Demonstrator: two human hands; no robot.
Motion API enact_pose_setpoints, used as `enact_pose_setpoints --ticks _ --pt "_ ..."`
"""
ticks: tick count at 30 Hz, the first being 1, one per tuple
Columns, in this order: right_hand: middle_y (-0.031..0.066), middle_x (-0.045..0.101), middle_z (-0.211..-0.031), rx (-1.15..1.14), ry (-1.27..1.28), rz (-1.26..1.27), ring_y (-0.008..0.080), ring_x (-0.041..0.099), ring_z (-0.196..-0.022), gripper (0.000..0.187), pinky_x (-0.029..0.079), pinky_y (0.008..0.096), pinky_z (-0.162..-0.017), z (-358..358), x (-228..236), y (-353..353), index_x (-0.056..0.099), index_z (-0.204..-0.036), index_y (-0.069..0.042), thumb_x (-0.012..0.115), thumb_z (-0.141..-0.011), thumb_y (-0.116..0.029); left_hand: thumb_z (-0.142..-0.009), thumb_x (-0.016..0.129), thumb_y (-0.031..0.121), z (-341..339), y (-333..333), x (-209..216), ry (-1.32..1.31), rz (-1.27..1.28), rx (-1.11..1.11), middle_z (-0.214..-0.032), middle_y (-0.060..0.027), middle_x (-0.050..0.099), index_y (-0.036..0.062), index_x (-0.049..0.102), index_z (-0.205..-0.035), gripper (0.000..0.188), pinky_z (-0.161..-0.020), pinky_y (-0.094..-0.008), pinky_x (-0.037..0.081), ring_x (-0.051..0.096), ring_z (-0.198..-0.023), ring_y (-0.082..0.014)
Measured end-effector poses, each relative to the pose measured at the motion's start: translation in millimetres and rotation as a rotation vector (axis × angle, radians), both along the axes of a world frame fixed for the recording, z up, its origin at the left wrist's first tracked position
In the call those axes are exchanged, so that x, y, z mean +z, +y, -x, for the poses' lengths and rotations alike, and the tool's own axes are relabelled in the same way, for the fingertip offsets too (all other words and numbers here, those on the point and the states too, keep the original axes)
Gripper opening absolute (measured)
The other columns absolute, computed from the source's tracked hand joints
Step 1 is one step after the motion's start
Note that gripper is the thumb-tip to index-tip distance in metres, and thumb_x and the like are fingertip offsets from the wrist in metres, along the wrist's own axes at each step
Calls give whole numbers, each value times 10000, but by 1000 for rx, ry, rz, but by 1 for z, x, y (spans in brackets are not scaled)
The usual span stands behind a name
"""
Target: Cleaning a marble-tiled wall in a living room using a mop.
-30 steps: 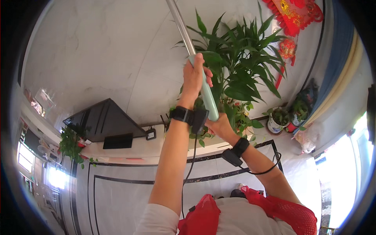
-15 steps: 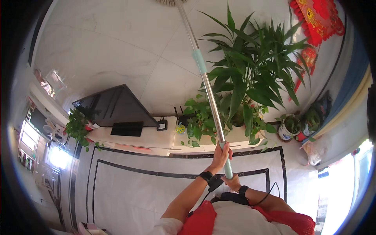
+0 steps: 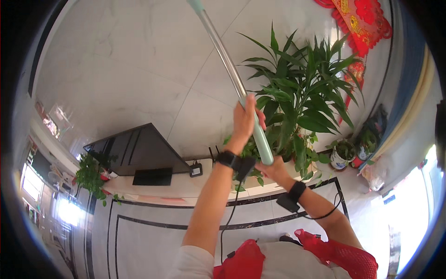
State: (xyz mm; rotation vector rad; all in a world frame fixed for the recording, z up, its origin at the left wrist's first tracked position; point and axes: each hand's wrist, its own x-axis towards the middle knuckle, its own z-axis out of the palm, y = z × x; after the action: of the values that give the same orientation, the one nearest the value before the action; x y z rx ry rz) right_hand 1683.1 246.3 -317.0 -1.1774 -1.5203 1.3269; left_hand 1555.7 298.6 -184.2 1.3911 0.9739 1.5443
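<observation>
A long-handled duster slants up and to the left, with a metal pole and pale green grip sections. Its bristly head lies beyond the top edge of the picture. My left hand wraps around the pole at the upper part of the lower green grip. Lower down, my right hand is closed at the butt end of that grip. Both wrists wear black bands with small devices and cables. Just to the right of the pole, a tall leafy plant spreads its long leaves close to my hands.
A flat television stands on a long, low white cabinet against the marble-look wall. Trailing plants hang at its left end. Potted plants stand by the curtain. Red ornaments hang at upper right.
Both my hands have risen and moved farther out, pushing the duster upward; its bristly head has left the top of the view. My grip on it stays closed.
</observation>
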Motion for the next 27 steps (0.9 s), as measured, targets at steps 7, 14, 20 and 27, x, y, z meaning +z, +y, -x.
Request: enact_pose_setpoints --ticks 7,14,20,27 --pt "58 555 -538 -31 58 -64 120 531 -418 329 419 273 -387 67 69 9 566 -732 53 728 -727 -234 -907 460 492 58 15 68 -41 -73 -38 -576 -116 531 -6 417 -949 502 -381 -318 449 504 -393 -174" --pt "53 550 -543 -42 78 6 126 533 -434 304 427 284 -418 94 11 -26 562 -753 47 705 -727 -219 -911 448 500 78 -14 8 -54 0 -29 -563 -101 530 -4 422 -946 506 -375 -302 442 496 -389 -162" --pt "30 558 -556 -85 38 119 101 526 -454 249 424 264 -421 52 -116 -98 580 -733 5 709 -716 -207 -917 476 470 33 -76 -123 -92 208 11 -529 -42 505 57 395 -875 424 -343 -250 408 485 -371 -120" --pt "26 590 -586 -73 -102 439 103 546 -490 283 451 283 -458 -30 -274 -210 614 -733 -10 742 -696 -260 -941 471 382 -31 -171 -269 -102 443 -26 -540 -15 506 60 427 -874 333 -384 -244 397 499 -419 -104"
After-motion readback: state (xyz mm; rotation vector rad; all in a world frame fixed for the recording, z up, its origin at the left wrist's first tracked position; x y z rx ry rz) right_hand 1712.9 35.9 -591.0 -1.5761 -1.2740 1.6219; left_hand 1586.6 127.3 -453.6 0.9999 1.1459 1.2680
